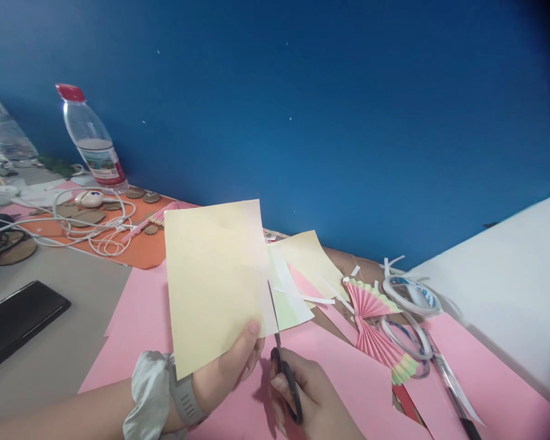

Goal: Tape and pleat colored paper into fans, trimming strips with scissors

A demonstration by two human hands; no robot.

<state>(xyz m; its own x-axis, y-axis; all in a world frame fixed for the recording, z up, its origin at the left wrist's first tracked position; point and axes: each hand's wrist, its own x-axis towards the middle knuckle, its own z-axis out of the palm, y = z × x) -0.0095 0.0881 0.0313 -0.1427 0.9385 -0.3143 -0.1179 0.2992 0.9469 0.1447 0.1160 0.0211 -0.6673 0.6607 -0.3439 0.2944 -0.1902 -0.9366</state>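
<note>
My left hand (245, 354) grips a pale yellow sheet of paper (215, 281) near its lower right corner, thumb on the front, and holds it raised and facing me. A whitish strip runs along the sheet's right side. In my right hand (302, 391) is a pair of scissors (284, 373) with black handles, blades pointing up at that right edge. Whether the blades are around the paper I cannot tell. Pink paper (339, 360) lies beneath both hands. To the right rests a pleated pink paper bow (371, 324) with yellow-green ends.
Rolls of tape (410, 296) and a craft knife (453, 379) lie at the right. Paper scraps (293, 287) spread behind the scissors. On the left are a black phone (22, 321), tangled white cables (105, 229) and a red-capped bottle (96, 146). A blue wall (302, 122) closes off the back.
</note>
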